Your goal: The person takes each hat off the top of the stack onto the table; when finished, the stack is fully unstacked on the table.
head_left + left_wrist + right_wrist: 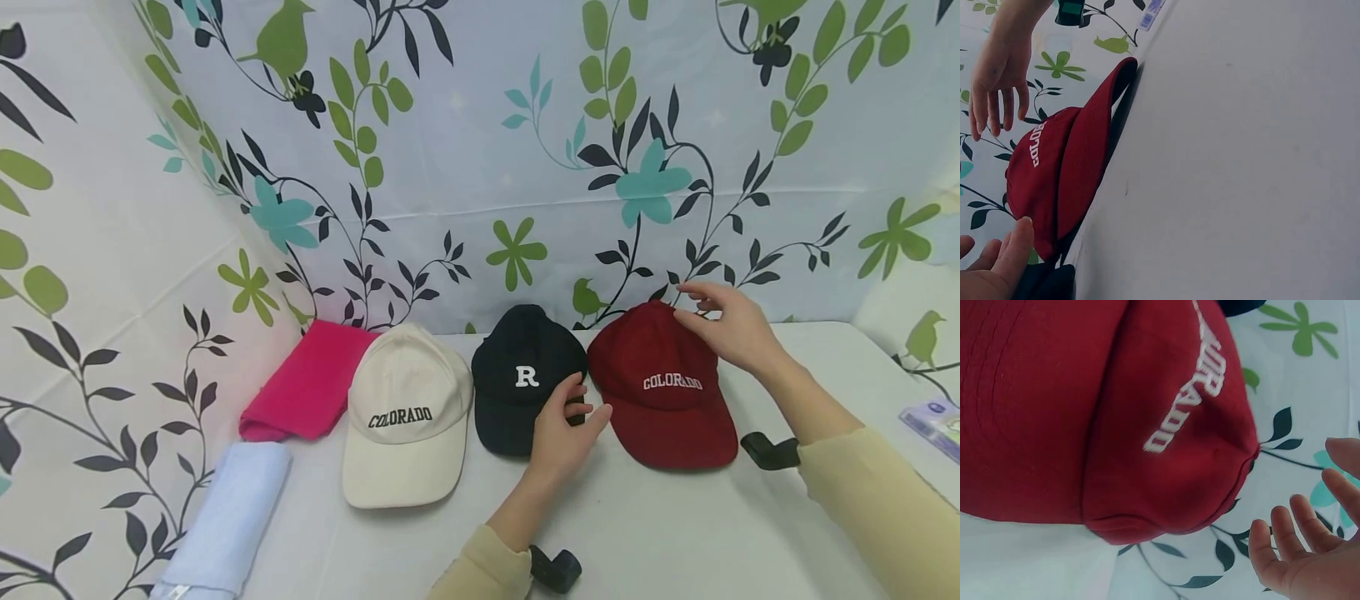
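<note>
Cap, black, partly behind left hand

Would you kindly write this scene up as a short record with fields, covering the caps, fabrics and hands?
caps, left to right in head view: cream cloth cap with black COLORADO lettering; black cloth cap with white R; dark red cloth cap with white COLORADO lettering
brims: towards the camera
folded fabrics: bright pink piece left of the cream cap; light blue piece nearer the camera
left hand: by the black cap's right side; contact unclear
right hand: near the red cap's crown, not touching
surface: white table
</note>
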The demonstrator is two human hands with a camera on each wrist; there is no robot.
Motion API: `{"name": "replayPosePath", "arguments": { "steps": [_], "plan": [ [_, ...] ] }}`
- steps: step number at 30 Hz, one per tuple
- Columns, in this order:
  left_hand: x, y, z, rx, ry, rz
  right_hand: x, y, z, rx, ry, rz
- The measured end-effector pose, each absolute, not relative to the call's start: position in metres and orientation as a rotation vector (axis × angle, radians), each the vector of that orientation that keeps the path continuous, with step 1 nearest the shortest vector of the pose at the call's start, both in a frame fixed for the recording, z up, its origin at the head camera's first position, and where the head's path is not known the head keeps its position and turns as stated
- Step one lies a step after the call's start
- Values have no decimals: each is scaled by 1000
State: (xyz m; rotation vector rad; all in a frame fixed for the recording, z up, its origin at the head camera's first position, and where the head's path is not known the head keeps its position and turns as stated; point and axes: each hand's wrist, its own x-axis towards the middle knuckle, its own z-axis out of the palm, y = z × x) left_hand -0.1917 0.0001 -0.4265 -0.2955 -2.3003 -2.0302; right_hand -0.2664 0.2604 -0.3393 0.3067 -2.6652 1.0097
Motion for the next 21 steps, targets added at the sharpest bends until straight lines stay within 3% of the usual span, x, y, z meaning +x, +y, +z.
{"name": "replayPosePath", "arguments": {
  "steps": [21],
  "plan": [
    [-190,-58,-415,-573,-2110,-2053,-228,236,-329,597,-2558,1009]
  ]
}}
